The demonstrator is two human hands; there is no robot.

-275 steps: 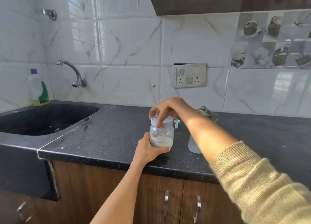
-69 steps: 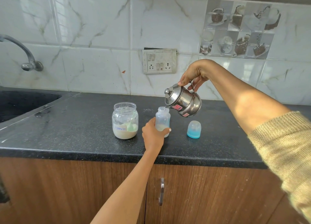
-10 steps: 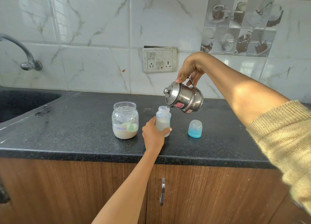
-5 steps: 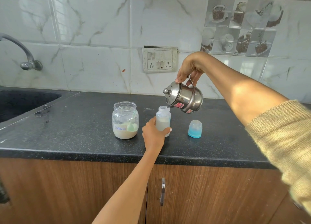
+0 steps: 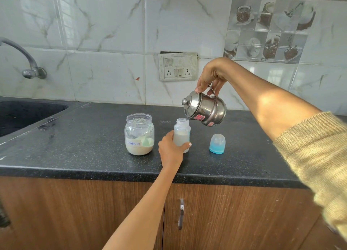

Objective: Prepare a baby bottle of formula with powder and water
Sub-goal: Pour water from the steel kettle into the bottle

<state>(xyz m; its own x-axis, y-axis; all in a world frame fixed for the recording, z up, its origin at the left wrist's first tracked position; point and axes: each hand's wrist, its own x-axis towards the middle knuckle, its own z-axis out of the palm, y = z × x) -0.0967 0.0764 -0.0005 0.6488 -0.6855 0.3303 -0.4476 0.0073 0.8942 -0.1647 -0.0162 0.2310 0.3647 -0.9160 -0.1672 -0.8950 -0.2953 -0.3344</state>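
Observation:
The clear baby bottle (image 5: 181,132) stands upright and uncapped on the black countertop (image 5: 93,137), holding cloudy liquid. My left hand (image 5: 170,150) grips its lower half. My right hand (image 5: 211,77) holds the small steel kettle (image 5: 205,109) by its handle, tilted left with the spout over the bottle's mouth. Left of the bottle stands the lidless formula jar (image 5: 139,134), with pale powder and a green scoop inside. The bottle's blue cap (image 5: 217,143) stands on the counter to the right.
A dark sink (image 5: 24,114) is set into the counter at the left, under a wall tap (image 5: 28,65). A switch and socket plate (image 5: 178,66) hangs on the tiled wall behind. Wooden cabinet doors (image 5: 225,221) lie below the counter's front edge.
Over the last second, almost nothing has moved: the kettle stays tilted over the bottle and my left hand keeps its grip. The liquid level looks about the same.

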